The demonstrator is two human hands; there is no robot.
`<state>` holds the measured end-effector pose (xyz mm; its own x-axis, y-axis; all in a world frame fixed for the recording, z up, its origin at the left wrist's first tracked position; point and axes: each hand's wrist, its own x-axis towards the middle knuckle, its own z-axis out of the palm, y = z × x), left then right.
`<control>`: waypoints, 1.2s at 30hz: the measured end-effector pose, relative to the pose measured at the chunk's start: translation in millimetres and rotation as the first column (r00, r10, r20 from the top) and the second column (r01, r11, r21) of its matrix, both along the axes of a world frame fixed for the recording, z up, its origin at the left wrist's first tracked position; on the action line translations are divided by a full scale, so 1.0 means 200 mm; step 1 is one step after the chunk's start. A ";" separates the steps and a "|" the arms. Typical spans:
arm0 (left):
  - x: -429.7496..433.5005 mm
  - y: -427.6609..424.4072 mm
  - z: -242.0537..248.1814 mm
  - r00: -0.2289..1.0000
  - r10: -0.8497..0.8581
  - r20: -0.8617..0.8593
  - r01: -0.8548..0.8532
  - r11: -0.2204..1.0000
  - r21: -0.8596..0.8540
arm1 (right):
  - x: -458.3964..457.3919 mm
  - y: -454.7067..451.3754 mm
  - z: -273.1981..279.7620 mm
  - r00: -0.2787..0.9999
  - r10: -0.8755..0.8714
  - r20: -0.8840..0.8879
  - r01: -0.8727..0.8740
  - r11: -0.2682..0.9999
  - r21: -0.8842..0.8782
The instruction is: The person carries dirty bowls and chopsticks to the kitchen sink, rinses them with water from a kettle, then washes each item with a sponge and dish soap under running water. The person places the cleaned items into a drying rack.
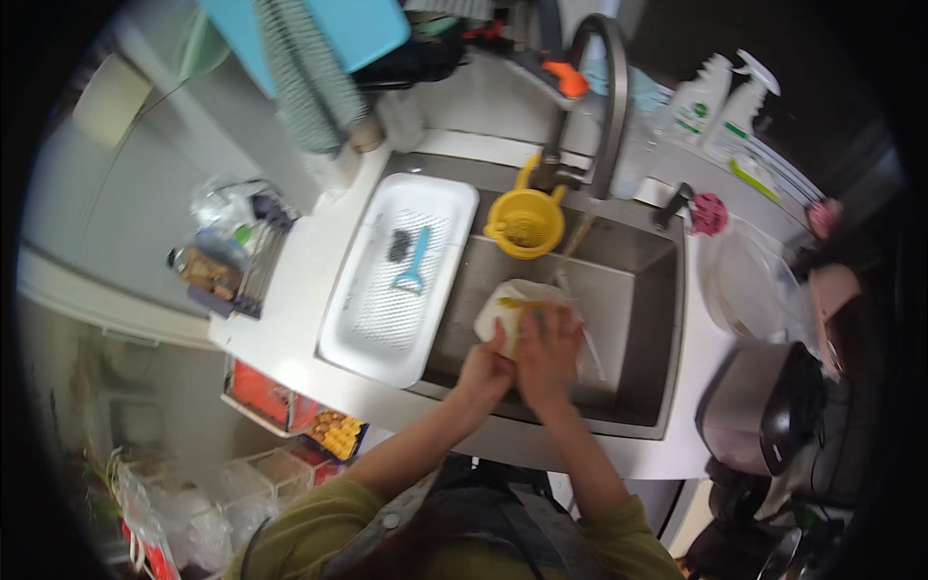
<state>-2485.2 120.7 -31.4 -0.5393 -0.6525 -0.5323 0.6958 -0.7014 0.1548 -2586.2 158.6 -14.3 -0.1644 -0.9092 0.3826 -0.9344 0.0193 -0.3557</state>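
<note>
Both my hands are over the sink (625,319) at a pale, roundish dish (491,310) with a yellow patch on it. My left hand (487,368) grips its near left side, thumb up. Across its face and right side lies my right hand (549,351), blurred, with the fingers together. The hands hide much of the dish, so its exact kind is unclear. A thin stream of water (578,235) runs from the curved faucet (616,87) just beyond and to the right of it.
Left in the sink sits a white draining basket (395,362) holding a blue peeler (415,264) and a small dark pad (399,246). A yellow strainer (525,225) is under the faucet base. White spray bottles (739,109) stand behind; a brownish appliance (747,406) is on the right counter.
</note>
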 end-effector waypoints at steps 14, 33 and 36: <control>-0.04 0.01 0.07 0.989 0.146 0.028 -0.148 0.983 0.107 | -0.14 -0.05 -0.03 0.865 0.096 0.492 -0.077 0.995 -0.058; 0.00 0.08 0.00 0.870 -0.337 0.361 0.482 0.735 -0.477 | -0.24 -0.35 0.11 0.829 0.187 0.527 -0.509 0.640 0.575; 0.02 0.09 0.05 0.870 -0.341 0.355 0.491 0.651 -0.579 | -0.32 -0.44 0.07 0.658 -0.144 0.739 -0.630 0.431 0.646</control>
<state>-2480.2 138.8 -22.0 -0.7720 -0.6019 -0.2042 0.2561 -0.5885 0.7669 -2651.1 71.0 -1.1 0.3076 -0.7088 -0.6348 -0.4813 0.4596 -0.7464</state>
